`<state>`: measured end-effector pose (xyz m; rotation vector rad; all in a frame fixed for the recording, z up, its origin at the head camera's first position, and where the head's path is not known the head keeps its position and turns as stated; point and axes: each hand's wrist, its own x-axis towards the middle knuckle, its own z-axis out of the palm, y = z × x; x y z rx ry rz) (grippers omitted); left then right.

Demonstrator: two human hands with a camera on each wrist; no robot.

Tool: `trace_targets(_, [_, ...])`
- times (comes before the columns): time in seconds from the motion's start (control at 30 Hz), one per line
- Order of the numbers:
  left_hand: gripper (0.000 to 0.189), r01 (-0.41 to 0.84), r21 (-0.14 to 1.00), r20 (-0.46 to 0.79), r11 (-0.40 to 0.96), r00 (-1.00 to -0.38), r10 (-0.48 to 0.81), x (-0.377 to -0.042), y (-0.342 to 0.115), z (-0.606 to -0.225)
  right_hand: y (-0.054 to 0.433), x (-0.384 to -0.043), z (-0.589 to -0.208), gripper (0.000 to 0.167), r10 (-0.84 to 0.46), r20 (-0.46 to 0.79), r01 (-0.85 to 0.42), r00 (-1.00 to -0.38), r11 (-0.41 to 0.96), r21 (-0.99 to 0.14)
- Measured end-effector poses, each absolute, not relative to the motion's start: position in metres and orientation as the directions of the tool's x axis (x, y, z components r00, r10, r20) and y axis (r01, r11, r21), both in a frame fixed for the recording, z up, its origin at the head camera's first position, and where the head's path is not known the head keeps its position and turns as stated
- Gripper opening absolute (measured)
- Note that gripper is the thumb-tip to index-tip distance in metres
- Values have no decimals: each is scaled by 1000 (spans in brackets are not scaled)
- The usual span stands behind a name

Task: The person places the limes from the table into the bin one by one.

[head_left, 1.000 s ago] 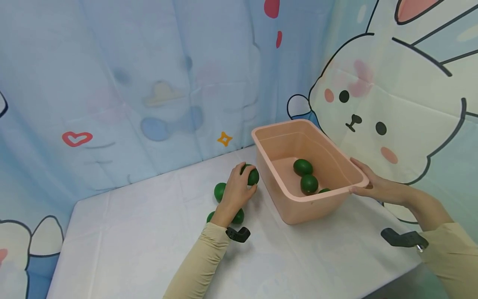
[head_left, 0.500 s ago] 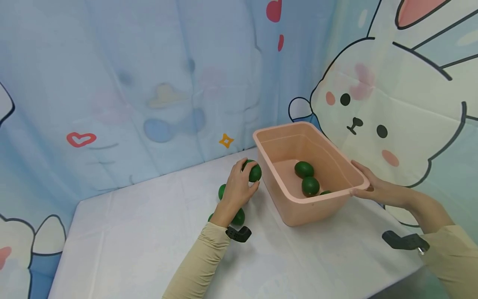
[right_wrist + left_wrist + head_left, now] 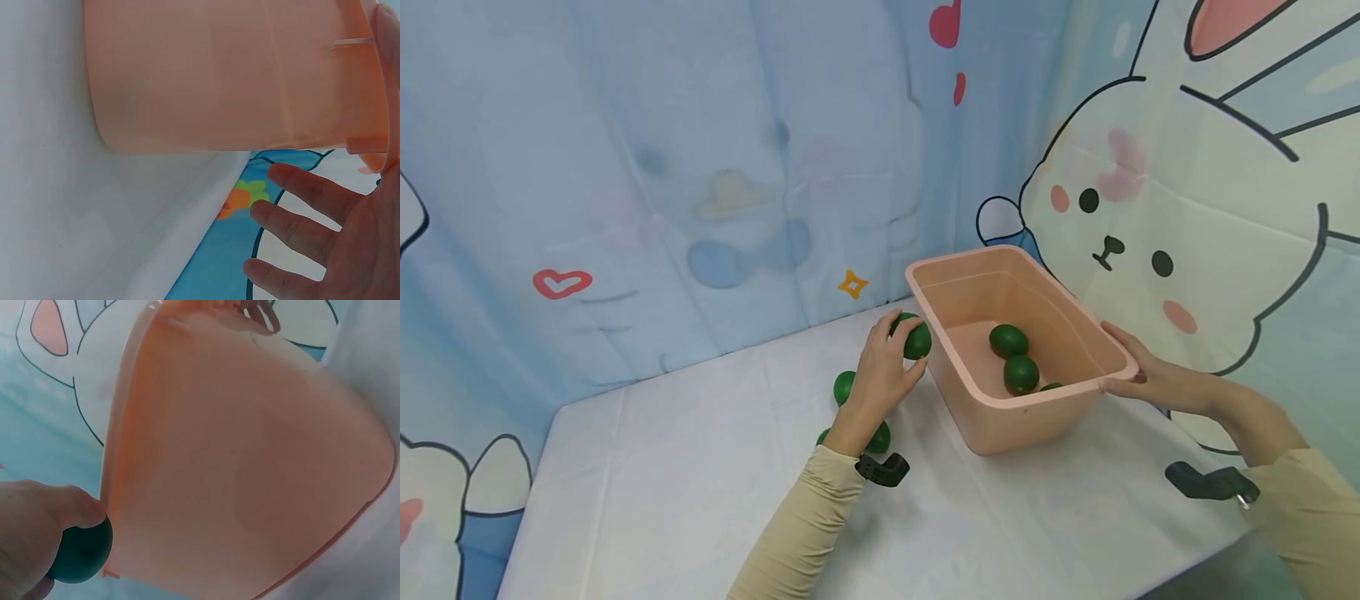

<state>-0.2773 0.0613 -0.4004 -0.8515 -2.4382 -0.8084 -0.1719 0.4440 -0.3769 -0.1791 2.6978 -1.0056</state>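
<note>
My left hand [image 3: 880, 371] holds a dark green oval fruit [image 3: 917, 340] between thumb and fingers, beside the left wall of a pink plastic bin [image 3: 1000, 421]. In the left wrist view, the held fruit [image 3: 84, 553] overlaps the bin's edge. Inside the bin lie a dark green fruit [image 3: 1008, 341], a second fruit [image 3: 1021, 375] touching it, and part of a third behind the near rim. My right hand [image 3: 1157, 375] grips the bin's near right corner at the rim. In the right wrist view, several fingers [image 3: 312, 194] extend below the rim, apart from the wall.
Beside and beneath my left forearm, more dark green fruits lie on the white-covered table [image 3: 685, 467], including one fruit [image 3: 843, 387] left of the hand and another fruit [image 3: 880, 437] by the wrist. A cartoon-printed curtain [image 3: 737, 167] stands behind the table.
My left hand has moved slightly up and right with the fruit, closer to the bin's left rim. The right hand stays on the corner.
</note>
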Motion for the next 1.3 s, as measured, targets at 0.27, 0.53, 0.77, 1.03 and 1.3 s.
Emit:
trace_targets(0.27, [54, 674, 415, 566, 611, -718, 406, -273, 63, -395, 443, -172, -378, 94, -207, -204, -19, -957, 746, -666])
trace_targets(0.53, [53, 689, 446, 578, 572, -709, 404, -268, 65, -392, 444, -173, -381, 95, -209, -190, -29, -959, 742, -670])
trace_targets(0.77, [53, 713, 463, 600, 526, -689, 406, -263, 68, -390, 446, -174, -383, 95, -200, -195, -21, -960, 746, -665])
trace_targets(1.03, [54, 724, 483, 607, 493, -683, 407, -260, 72, -390, 443, -174, -380, 95, -207, -189, -27, -960, 739, -673])
trace_targets(1.3, [59, 724, 497, 608, 477, -684, 404, -258, 73, -392, 445, -173, -379, 94, -214, -180, -38, -960, 737, -675])
